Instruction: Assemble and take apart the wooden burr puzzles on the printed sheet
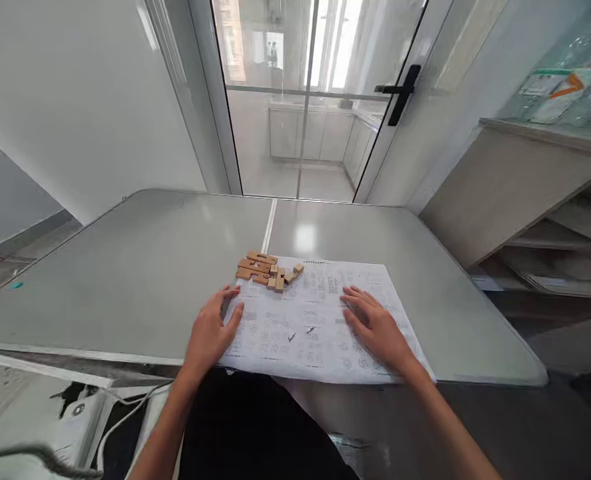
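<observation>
A large white printed sheet [305, 347] lies across the front of the table, covered in small diagrams and two dark check-like marks. My left hand [214, 328] rests at its left edge, thumb and fingers apart, holding nothing. On the right part of the sheet lies my right hand [375, 325], palm down with fingers stretched out and nothing in them. Beyond my left hand, at the sheet's upper left corner, sits a group of wooden puzzle pieces: flat notched brown pieces [254, 266] and lighter small wooden blocks [278, 279].
The grey table [140, 280] has a pale seam down its middle. Behind it stands a glass door [265, 143] with a black handle [402, 93]. A wooden shelf [515, 180] with plastic bottles is at right. Cables [120, 420] hang at lower left.
</observation>
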### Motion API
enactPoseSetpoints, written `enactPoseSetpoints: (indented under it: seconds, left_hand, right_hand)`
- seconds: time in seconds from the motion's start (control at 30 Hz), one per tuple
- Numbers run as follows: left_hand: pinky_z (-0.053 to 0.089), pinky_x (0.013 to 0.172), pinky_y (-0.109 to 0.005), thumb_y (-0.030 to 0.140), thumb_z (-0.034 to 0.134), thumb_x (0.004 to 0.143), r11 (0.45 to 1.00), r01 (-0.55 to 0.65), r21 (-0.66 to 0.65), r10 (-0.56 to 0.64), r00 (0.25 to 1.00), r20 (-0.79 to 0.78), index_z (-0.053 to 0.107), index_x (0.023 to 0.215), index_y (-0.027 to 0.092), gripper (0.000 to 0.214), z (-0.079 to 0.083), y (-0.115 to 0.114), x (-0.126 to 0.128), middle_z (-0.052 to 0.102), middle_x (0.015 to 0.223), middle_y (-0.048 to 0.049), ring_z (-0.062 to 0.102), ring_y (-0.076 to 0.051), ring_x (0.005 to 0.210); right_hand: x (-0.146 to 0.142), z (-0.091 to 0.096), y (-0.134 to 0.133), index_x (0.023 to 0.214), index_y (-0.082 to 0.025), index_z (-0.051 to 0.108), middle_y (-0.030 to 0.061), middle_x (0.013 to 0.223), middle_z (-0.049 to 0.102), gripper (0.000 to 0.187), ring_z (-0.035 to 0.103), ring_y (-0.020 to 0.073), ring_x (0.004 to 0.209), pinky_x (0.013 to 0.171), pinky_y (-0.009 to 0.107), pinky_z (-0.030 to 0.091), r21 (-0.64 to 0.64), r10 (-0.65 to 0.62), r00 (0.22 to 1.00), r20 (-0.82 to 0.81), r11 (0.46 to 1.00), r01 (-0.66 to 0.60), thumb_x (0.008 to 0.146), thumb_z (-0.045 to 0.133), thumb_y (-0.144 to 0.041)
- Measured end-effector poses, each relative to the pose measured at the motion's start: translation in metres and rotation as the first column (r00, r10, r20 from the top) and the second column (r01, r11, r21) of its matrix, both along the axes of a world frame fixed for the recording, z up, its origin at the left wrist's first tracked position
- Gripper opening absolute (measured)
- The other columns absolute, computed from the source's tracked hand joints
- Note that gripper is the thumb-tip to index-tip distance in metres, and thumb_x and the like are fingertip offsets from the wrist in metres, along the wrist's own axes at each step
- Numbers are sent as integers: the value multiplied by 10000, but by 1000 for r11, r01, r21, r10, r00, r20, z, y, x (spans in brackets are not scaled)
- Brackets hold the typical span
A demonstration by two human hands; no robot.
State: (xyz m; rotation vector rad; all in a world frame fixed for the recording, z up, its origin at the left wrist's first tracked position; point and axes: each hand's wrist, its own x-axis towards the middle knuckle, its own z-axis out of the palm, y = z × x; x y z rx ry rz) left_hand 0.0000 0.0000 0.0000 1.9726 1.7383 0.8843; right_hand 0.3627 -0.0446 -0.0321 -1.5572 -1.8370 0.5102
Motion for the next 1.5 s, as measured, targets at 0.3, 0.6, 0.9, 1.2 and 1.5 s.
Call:
enactPoseSetpoints:
  seconds: [0.3,0.6,0.9,1.2,1.5]
  left_hand:
    - [462,1166,-453,471,542,978,1000,8,22,-9,999,44,665,1223,252,351,-4,-5,-2,703,1411,-55,546,-294,1442]
    - [584,878,-355,508,529,989,999,-27,-24,30,989,145,716,1212,273,374,1,-9,-4,707,1401,-53,671,-292,1283]
    - [584,932,-370,515,538,974,999,-35,-16,36,993,116,736,1162,288,355,4,-7,-7,722,1381,-37,705,-284,1226]
    - [552,1026,-395,512,528,976,1000,-16,-13,17,989,144,724,1113,269,340,8,-9,-6,768,1292,-50,669,-283,1299]
    - [541,1029,-410,505,530,971,1000,-18,-13,20,988,153,722,1097,260,336,11,-10,-6,775,1275,-67,658,-292,1310]
  right_hand:
    - [1,-2,-1,1350,-290,698,41,1543,599,357,453,302,1517,1280,602,323,39,13,1000,-18,999,-12,1052,543,-411]
    - [0,-8,2,1304,-281,717,51,1525,617,329,480,288,1499,1277,580,338,65,14,999,-47,998,-11,1043,557,-401]
    - [-3,-6,5,1267,-269,732,63,1491,646,309,502,284,1483,1276,587,333,87,25,997,-71,996,-19,1040,543,-359]
    - [-3,-7,6,1207,-270,754,54,1467,665,280,526,279,1465,1272,580,344,86,8,992,-125,996,3,1022,554,-331]
    - [-3,-5,7,1126,-268,775,57,1400,714,251,562,269,1434,1260,554,362,97,3,984,-178,995,15,1010,561,-330]
